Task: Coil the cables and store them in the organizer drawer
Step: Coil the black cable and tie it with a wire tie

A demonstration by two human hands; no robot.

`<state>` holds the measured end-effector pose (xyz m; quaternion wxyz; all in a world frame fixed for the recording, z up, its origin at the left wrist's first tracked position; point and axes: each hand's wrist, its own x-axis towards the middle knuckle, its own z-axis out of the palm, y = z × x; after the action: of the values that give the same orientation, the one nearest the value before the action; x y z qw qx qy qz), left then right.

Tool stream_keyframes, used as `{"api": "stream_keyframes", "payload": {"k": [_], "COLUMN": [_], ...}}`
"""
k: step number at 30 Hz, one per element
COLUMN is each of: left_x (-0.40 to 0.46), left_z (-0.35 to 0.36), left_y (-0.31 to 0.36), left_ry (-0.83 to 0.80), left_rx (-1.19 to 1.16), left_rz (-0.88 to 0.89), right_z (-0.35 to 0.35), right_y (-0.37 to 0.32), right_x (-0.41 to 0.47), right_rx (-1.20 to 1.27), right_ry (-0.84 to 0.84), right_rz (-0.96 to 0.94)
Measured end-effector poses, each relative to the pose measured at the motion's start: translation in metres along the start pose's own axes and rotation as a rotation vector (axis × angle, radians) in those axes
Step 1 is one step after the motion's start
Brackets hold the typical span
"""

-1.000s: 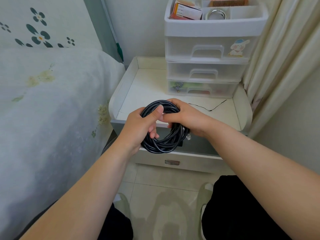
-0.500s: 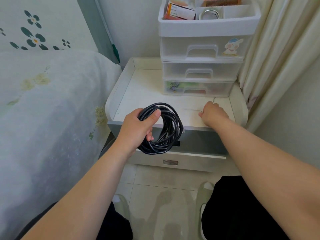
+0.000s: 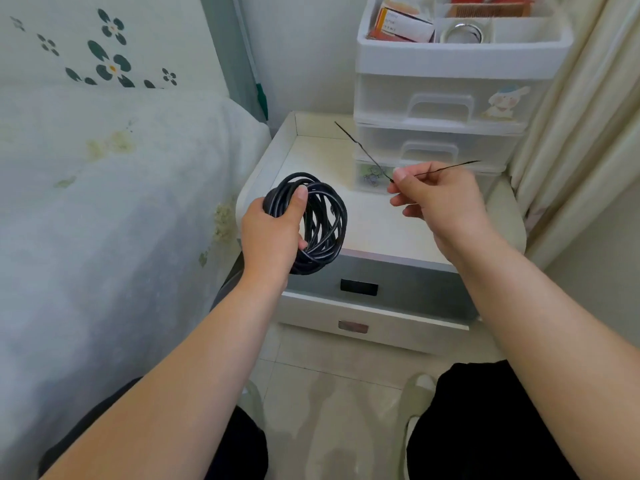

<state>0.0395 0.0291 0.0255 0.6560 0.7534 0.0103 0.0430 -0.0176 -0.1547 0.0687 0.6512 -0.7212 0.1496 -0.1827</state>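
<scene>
Nearby, left hand (image 3: 273, 233) grips coiled cable (image 3: 317, 223); right hand (image 3: 438, 199) pinches twist tie (image 3: 363, 150) before organizer (image 3: 446, 102).

Person, head view: both forearms bare to the frame edge, no sleeves vis.; left hand (image 3: 273, 233) and right hand (image 3: 440, 199) bare, short trimmed nails. Lower body: black trousers (image 3: 485, 427) on both legs. Feet: light-coloured slippers (image 3: 417, 386), rounded toes, partly hidden by the knees.
</scene>
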Motion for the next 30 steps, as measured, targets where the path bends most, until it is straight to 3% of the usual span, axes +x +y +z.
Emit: {"api": "stream_keyframes", "payload": {"k": [4, 11, 21, 26, 30], "left_x": [0.003, 0.006, -0.02, -0.018, -0.015], "left_z": [-0.004, -0.01, 0.006, 0.008, 0.007], "left_y": [0.004, 0.012, 0.009, 0.007, 0.007], "left_ry": [0.123, 0.213, 0.055, 0.023, 0.017], "left_rx": [-0.001, 0.019, 0.169, 0.12, 0.078], "left_rz": [0.032, 0.151, 0.338, 0.269, 0.197], "right_z": [0.018, 0.034, 0.073, 0.087, 0.093], "right_y": [-0.006, 0.003, 0.007, 0.006, 0.006], "right_x": [-0.014, -0.017, -0.03, -0.038, -0.041], "right_rx": [-0.137, -0.315, 0.062, 0.245, 0.318], "right_ry": [-0.13, -0.143, -0.033, 0.095, 0.084], "right_rz": [0.063, 0.129, 0.145, 0.126, 0.129]}}
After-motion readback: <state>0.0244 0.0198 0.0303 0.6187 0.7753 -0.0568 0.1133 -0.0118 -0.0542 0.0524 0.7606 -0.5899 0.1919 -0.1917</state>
